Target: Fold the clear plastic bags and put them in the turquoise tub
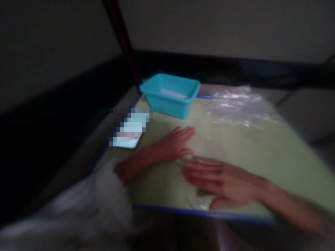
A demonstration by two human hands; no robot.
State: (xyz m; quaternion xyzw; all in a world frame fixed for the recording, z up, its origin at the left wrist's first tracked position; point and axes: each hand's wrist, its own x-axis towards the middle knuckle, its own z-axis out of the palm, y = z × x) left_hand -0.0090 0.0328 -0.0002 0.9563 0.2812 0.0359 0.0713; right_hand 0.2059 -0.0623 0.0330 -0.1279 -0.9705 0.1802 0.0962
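Observation:
My left hand (176, 141) reaches over the middle of the yellow-green table (272, 153), palm down, its fingers and thumb apart and nothing held. Nearer the front edge, my right hand (222, 181) lies flat with its fingers stretched to the left. Thin clear plastic (209, 146) shows faintly on the tabletop beside my left hand and beyond my right one. A small shiny bit of plastic (200, 205) is at the front edge, just left of my right thumb. Motion blur softens the details.
A turquoise basin (167, 103) with something pale inside stands at the back left. Crumpled clear plastic (240, 104) lies at the back right. A flat, partly pixelated object (131, 130) with a bright surface rests by the left edge. The table has a blue rim (172, 210).

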